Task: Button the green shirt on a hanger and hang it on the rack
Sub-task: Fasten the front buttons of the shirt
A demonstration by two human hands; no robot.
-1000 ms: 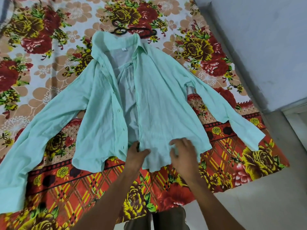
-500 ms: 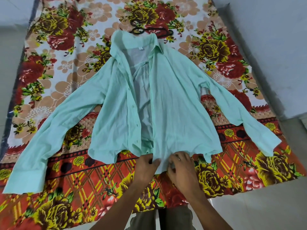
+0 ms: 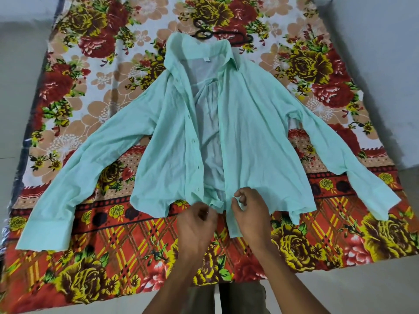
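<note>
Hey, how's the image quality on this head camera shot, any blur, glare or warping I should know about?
Head view: soft, even indoor light with no glare; the green shirt and floral blanket are reasonably sharp. Wide-angle warping bends the blanket's edges outward. The left hand and right hand at the hem look slightly soft, so whether a button is pinched cannot be told. Only faint shadows lie under the sleeves.

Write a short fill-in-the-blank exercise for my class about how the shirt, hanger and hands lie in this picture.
1. The green shirt lies flat with its front ____.
2. The black hanger shows above the shirt's ____.
3. Both hands, the left hand and the right hand, are at the shirt's ____ hem.

Missing words: open; collar; bottom
</note>
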